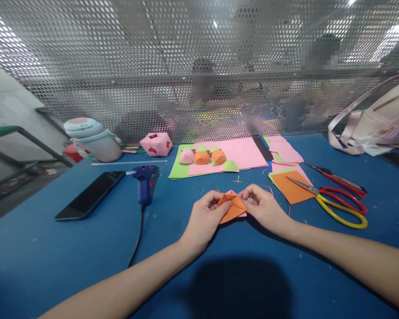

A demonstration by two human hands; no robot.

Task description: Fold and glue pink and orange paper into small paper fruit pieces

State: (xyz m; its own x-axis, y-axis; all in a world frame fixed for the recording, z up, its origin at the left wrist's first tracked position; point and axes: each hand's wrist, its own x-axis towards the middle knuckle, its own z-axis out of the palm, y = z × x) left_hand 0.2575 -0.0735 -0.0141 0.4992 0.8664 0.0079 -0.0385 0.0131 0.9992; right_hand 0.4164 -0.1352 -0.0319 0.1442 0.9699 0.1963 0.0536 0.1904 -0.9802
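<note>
A folded orange paper piece (232,207) with pink paper showing behind it is held just above the blue table (86,257). My left hand (204,219) pinches its left side with thumb and fingers closed. My right hand (262,206) grips its right side, fingers closed on the fold. Both hands meet at the table's middle.
Pink and green sheets (239,153) carry several folded orange, pink and green paper shapes (202,157). Yellow-handled scissors (335,208) and red-handled scissors (344,181) lie right, by an orange sheet (291,188). A blue glue gun (144,184), phone (89,195), pink paper ball (156,144), flask (93,139) and bag (379,119) surround.
</note>
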